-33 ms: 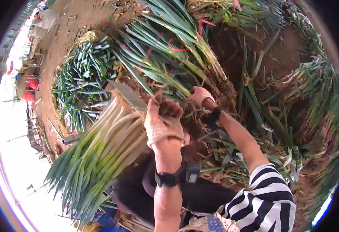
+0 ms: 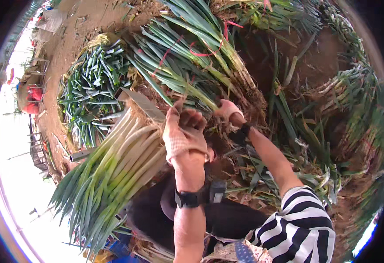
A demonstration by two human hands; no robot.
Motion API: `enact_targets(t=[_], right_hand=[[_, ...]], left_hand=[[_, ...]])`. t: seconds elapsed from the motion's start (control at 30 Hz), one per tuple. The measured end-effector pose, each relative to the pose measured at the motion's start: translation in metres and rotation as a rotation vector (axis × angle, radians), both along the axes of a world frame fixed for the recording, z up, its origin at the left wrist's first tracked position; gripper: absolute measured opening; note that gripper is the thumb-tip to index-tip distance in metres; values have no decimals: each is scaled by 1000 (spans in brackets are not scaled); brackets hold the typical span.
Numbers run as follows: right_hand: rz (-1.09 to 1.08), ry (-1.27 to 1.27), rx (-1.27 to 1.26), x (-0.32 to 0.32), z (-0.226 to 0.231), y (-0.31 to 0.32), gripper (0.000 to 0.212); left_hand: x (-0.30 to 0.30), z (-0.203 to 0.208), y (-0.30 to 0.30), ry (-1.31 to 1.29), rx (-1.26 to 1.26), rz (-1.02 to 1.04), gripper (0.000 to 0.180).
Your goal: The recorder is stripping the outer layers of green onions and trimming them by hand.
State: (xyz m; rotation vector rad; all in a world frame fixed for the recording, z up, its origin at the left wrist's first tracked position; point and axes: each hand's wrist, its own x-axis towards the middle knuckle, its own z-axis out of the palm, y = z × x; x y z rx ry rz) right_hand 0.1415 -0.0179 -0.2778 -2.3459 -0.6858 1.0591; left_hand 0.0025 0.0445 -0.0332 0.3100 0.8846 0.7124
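Note:
My right hand (image 2: 229, 109), in a pale glove, is closed around the lower pale stem of a long green onion (image 2: 199, 96). Its leaves run up and to the left over other green onions. To the left of it, my left hand (image 2: 185, 133) is in a cream glove with darkened fingertips. Its thumb and fingers are curled in near a green leaf (image 2: 160, 94); what they hold, if anything, is hidden. Just left of this hand lies a thick bundle of green onions (image 2: 122, 153), white ends toward me, beside a flat grey metal plate (image 2: 144, 105).
Cut green leaves are heaped (image 2: 95, 83) at the left. A larger bunch of green onions (image 2: 233, 57) with roots and a pink tie (image 2: 224, 37) lies beyond my right hand. More bunches (image 2: 354, 105) line the right side. Loose leaves and peelings litter the brown soil (image 2: 266, 179).
The held green onion and a red tie across its leaves were blurred and now look sharper. Both hands keep nearly the same place; the whole view has shifted very slightly.

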Motion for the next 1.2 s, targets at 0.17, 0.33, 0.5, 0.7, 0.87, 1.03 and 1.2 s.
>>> enact_targets(t=[0.17,0.33,0.5,0.7,0.87,1.03,1.2], right_hand=[[-118,-28,-151,-26,44,-110,44],[39,-445,-215,-25,158,-221,35],[1,-793,-386,-34,325,-323,38],[-49,-1201,-252,-57,427,-401,39],[-251,-1148,-86,-62,402,-380,37],[-397,-1014,388,-54,343,-341,32],[-412,-895,583,-51,294,-286,36]], left_hand=[[9,-11,-11,84,-85,36,21],[12,-14,-9,91,-145,37,15],[22,-11,-23,10,-100,-50,16],[46,1,-62,-88,115,-456,18],[46,12,-96,47,592,-1207,48],[50,-8,-121,-140,513,-1151,35],[69,-25,-111,-203,146,-810,36]])
